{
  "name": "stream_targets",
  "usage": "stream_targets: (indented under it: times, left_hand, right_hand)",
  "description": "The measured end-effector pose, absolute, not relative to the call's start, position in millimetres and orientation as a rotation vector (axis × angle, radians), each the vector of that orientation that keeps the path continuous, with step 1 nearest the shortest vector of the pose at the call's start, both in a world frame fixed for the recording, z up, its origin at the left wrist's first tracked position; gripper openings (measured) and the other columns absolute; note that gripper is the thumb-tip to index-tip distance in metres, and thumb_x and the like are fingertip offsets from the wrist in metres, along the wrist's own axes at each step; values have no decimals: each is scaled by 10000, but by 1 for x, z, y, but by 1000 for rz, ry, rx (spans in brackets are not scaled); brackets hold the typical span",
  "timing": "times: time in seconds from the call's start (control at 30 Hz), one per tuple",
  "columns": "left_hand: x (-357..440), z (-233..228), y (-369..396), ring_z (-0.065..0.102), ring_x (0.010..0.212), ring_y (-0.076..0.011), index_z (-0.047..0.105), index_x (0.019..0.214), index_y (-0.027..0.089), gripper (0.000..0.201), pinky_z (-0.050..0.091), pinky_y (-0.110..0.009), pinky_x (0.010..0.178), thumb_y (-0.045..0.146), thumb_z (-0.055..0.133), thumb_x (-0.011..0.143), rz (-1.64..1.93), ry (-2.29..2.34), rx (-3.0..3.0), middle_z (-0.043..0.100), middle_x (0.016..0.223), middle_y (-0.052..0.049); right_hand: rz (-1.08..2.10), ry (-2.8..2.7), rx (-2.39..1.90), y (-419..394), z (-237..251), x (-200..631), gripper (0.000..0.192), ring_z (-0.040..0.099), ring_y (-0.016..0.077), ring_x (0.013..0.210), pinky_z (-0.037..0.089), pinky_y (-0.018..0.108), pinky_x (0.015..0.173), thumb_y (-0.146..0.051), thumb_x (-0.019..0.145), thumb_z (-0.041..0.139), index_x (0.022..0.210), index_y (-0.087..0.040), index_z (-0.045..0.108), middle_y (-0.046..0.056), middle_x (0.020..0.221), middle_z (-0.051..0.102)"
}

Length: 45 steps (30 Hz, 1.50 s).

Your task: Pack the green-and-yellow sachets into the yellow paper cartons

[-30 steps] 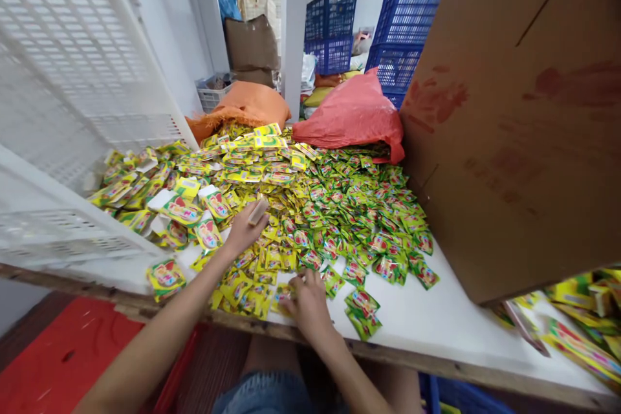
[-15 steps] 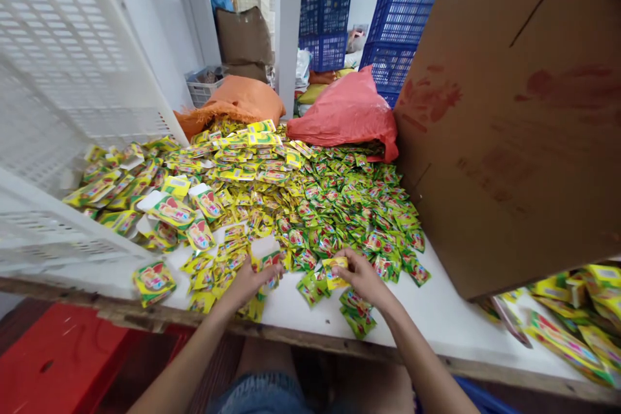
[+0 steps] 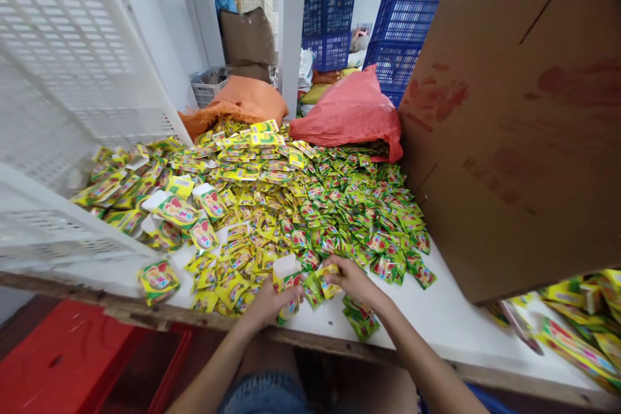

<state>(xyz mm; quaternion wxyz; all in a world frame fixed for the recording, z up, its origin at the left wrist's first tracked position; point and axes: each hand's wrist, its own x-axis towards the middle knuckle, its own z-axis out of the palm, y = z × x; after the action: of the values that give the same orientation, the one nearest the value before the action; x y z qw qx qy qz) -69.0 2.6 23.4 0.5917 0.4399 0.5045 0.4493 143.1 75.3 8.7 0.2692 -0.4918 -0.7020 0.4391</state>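
Observation:
My left hand (image 3: 270, 303) is closed round a small printed carton (image 3: 285, 281), held upright with its white top flap raised. Just to the right, my right hand (image 3: 353, 279) pinches a small yellow packet (image 3: 330, 283) between thumb and fingers. A green packet (image 3: 313, 291) lies against it, beside the carton; whether the right hand also grips it I cannot tell. Nearer the table edge are some green packets (image 3: 359, 319). Behind my hands spread a heap of yellow packets (image 3: 242, 239) and a heap of green packets (image 3: 349, 207).
Several filled cartons (image 3: 174, 208) are piled at left beside a white plastic crate (image 3: 72, 110). A large cardboard box (image 3: 514, 142) stands at right. An orange sack (image 3: 247, 100) and a red sack (image 3: 349, 110) lie behind the heaps. A red stool (image 3: 53, 356) is below left.
My left hand has moved right with the carton, closer to my right hand. The yellow packet in my right hand is now tilted and nearer the carton.

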Motion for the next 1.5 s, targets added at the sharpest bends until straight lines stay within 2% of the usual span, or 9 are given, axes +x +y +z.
stream_targets:
  times: [0.13,0.27,0.53,0.7,0.9,1.07,1.23,1.37,1.5]
  left_hand:
    - [-64,20,1,635,724,-206,638,847,137,320,488,-300,712,348,699,615,1020,1172,992,700,757,-47]
    - [-56,10,4,627,760,-197,638,902,131,328,475,-279,712,304,694,630,969,1165,1038,697,827,-53]
    - [-39,4,14,589,736,-167,653,897,138,279,445,-244,697,219,660,630,854,1104,1111,679,815,-24]
    - [-37,1,16,571,714,-158,652,885,133,277,430,-237,687,194,662,616,860,1132,1132,665,796,-23]
    - [-36,-2,14,566,690,-159,652,837,128,257,431,-249,679,237,682,605,872,1059,1087,651,753,-23]
    - [-35,5,9,576,715,-160,642,867,138,274,432,-246,695,217,680,608,936,1093,1070,661,787,-23]
    - [-39,18,1,590,695,-167,637,828,124,270,454,-271,693,282,703,618,986,1036,1015,663,748,-45]
    - [-36,20,-2,554,511,-134,602,773,116,299,466,-277,545,305,736,583,853,848,914,602,605,-15]
    - [-33,14,-1,534,498,-111,586,760,119,309,459,-246,501,273,754,552,841,814,904,579,619,0]
  right_hand:
    - [1021,-1697,-1484,67,-8,138,289,526,143,580,405,241,523,-434,772,493,870,-164,524,3,667,578]
    - [821,-1583,-1666,55,-23,130,310,502,168,537,395,284,517,-463,757,488,862,-173,519,13,616,560]
    - [475,-1714,-1868,42,-23,130,241,509,291,911,353,413,781,-427,690,590,757,-197,564,94,859,591]
    - [645,-1663,-1831,41,-24,128,282,537,306,941,346,452,820,-347,693,584,922,-182,580,106,922,623]
    - [731,-1613,-1642,36,-26,116,245,547,273,951,397,415,852,-315,724,532,921,-175,572,113,953,611]
    - [844,-1588,-1474,34,-18,114,201,594,209,806,475,346,737,-343,801,449,893,-202,560,60,889,635]
    - [1003,-1364,-1270,32,21,124,271,567,170,706,469,280,621,-394,793,521,951,-178,562,45,822,616]
    - [935,-1431,-1088,28,59,121,193,556,173,850,447,285,736,-332,806,541,945,-208,590,40,916,599]
    - [805,-1839,-989,25,73,115,169,534,169,897,418,288,784,-211,848,465,917,-219,619,37,900,577]
